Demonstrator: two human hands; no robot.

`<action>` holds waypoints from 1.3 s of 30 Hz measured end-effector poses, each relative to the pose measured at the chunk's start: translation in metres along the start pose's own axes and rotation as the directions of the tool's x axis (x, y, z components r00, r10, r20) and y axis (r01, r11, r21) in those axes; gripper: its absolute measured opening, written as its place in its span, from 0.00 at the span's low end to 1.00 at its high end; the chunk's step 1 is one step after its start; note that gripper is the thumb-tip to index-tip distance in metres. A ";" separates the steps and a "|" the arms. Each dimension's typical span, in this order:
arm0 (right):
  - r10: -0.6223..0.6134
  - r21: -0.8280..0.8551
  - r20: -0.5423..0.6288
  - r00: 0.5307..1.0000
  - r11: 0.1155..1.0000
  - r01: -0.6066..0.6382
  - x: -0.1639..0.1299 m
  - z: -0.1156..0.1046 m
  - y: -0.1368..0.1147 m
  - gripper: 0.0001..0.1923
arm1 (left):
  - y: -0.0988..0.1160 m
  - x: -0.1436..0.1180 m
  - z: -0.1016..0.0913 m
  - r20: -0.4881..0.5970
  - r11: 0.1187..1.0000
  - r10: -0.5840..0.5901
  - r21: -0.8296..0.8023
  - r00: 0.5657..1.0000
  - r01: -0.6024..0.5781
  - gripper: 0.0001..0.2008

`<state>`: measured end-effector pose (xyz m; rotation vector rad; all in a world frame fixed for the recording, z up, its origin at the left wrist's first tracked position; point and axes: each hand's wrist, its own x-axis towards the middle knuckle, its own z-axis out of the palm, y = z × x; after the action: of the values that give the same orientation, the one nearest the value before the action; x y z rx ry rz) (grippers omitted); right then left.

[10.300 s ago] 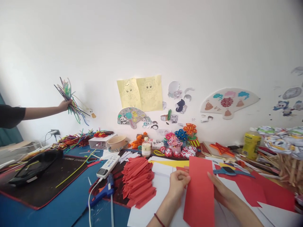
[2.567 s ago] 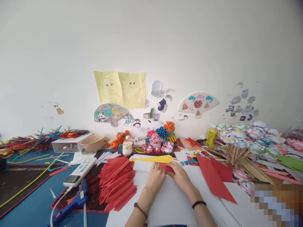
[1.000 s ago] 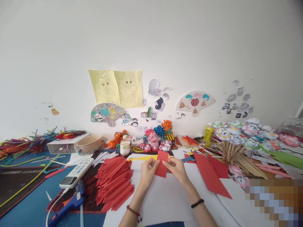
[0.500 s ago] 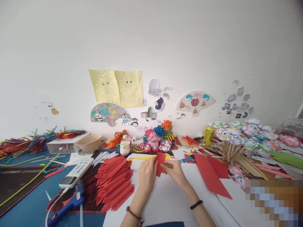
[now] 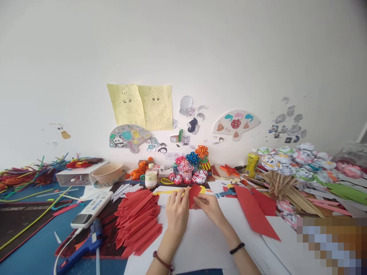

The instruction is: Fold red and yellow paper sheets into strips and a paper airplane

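Head view: my right grip [image 5: 210, 208] pinched red paper [image 5: 195, 192], lengthwise toward the desk's [image 5: 37, 248] back edge; left grip [image 5: 176, 214] (closure unclear) touched it.

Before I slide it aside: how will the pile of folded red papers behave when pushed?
The red paper pile would probably fan apart, since its pieces overlap unevenly. Each is probably light, being paper; visible folds may stiffen it.

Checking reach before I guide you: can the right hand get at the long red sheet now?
Probably yes: only flat white paper shows between the right hand and the long red sheet, though that hand pinches the small red paper.
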<state>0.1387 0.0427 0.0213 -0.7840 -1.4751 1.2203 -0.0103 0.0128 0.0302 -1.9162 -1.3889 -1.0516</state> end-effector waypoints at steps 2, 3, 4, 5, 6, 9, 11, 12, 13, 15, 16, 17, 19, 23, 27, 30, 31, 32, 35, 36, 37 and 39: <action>0.003 0.019 0.002 1.000 1.000 -0.003 -0.001 0.003 -0.002 0.23 | 0.001 -0.002 0.001 0.010 0.997 0.040 0.061 0.999 -0.040 0.18; -0.003 0.018 0.002 1.000 1.000 0.003 -0.001 0.004 -0.003 0.24 | 0.001 -0.003 0.002 0.024 0.996 0.055 0.075 0.998 -0.057 0.19; -0.010 0.016 0.003 1.000 1.000 0.010 -0.001 0.005 -0.005 0.24 | 0.002 -0.003 0.002 0.037 0.995 0.067 0.076 0.997 -0.070 0.20; -0.015 0.016 0.003 1.000 1.000 0.015 -0.001 0.005 -0.006 0.25 | 0.004 -0.004 0.003 0.050 0.994 0.079 0.066 0.996 -0.082 0.20; -0.016 0.019 -0.002 1.000 1.000 0.016 -0.001 0.006 -0.007 0.26 | 0.006 -0.004 0.004 0.063 0.995 0.090 0.049 0.994 -0.093 0.21; 0.004 0.045 -0.044 0.999 0.999 -0.002 0.000 0.004 -0.007 0.28 | 0.012 -0.003 0.003 0.089 0.994 0.110 -0.035 0.990 -0.107 0.20; 0.008 0.045 -0.075 0.997 0.999 -0.004 0.001 0.002 -0.006 0.28 | 0.016 -0.002 0.001 0.097 0.990 0.102 -0.111 0.990 -0.091 0.18; 0.003 0.035 -0.089 0.996 0.999 0.000 0.001 0.001 -0.005 0.27 | 0.017 -0.001 -0.001 0.098 0.985 0.086 -0.160 0.991 -0.070 0.18; -0.004 0.016 -0.103 0.995 1.000 0.005 0.001 0.001 -0.005 0.27 | 0.018 0.000 -0.002 0.101 0.976 0.061 -0.216 0.993 -0.038 0.17; -0.018 -0.032 -0.135 0.991 0.999 0.014 0.001 -0.001 -0.004 0.25 | 0.018 0.003 -0.005 0.118 0.938 -0.020 -0.342 0.993 0.059 0.15; -0.025 -0.064 -0.144 0.989 0.998 0.016 0.001 -0.002 -0.005 0.25 | 0.018 0.005 -0.006 0.130 0.906 -0.075 -0.405 0.989 0.122 0.15; -0.034 -0.102 -0.146 0.989 0.995 0.019 0.000 -0.002 -0.005 0.24 | 0.017 0.007 -0.007 0.147 0.865 -0.134 -0.465 0.980 0.188 0.14; -0.056 -0.171 -0.115 0.992 0.985 0.036 -0.002 -0.003 -0.008 0.24 | 0.013 0.011 -0.008 0.197 0.755 -0.251 -0.574 0.948 0.319 0.14; -0.077 -0.222 0.009 0.997 0.972 0.077 -0.006 0.000 -0.015 0.21 | 0.005 0.017 -0.007 0.393 0.492 -0.321 -0.708 0.862 0.507 0.16; -0.100 -0.233 0.046 0.994 0.966 0.108 -0.008 0.002 -0.016 0.20 | 0.001 0.018 -0.004 0.528 0.307 -0.240 -0.755 0.814 0.580 0.18; -0.113 -0.230 0.046 0.993 0.966 0.121 -0.009 0.003 -0.015 0.20 | 0.002 0.017 -0.004 0.501 0.324 -0.278 -0.754 0.820 0.571 0.17; -0.110 -0.224 0.049 0.993 0.967 0.118 -0.009 0.004 -0.014 0.19 | 0.003 0.016 -0.004 0.484 0.346 -0.295 -0.750 0.824 0.564 0.17; -0.104 -0.220 0.052 0.993 0.969 0.113 -0.009 0.005 -0.014 0.19 | 0.004 0.016 -0.004 0.468 0.364 -0.308 -0.747 0.829 0.557 0.17; -0.091 -0.220 0.062 0.994 0.970 0.102 -0.009 0.007 -0.014 0.18 | 0.006 0.015 -0.006 0.427 0.398 -0.322 -0.749 0.845 0.530 0.17; -0.092 -0.219 0.067 0.994 0.970 0.104 -0.009 0.008 -0.015 0.17 | 0.007 0.015 -0.006 0.416 0.408 -0.327 -0.748 0.849 0.524 0.17; -0.095 -0.216 0.074 0.993 0.970 0.109 -0.009 0.008 -0.015 0.17 | 0.007 0.015 -0.007 0.407 0.419 -0.334 -0.744 0.850 0.521 0.17; -0.105 -0.205 0.092 0.990 0.971 0.122 -0.010 0.009 -0.017 0.17 | 0.007 0.015 -0.007 0.397 0.433 -0.349 -0.735 0.849 0.522 0.17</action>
<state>0.1343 0.0263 0.0351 -0.7859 -1.7123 1.0307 -0.0028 0.0125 0.0469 -2.3696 -1.7418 -2.1608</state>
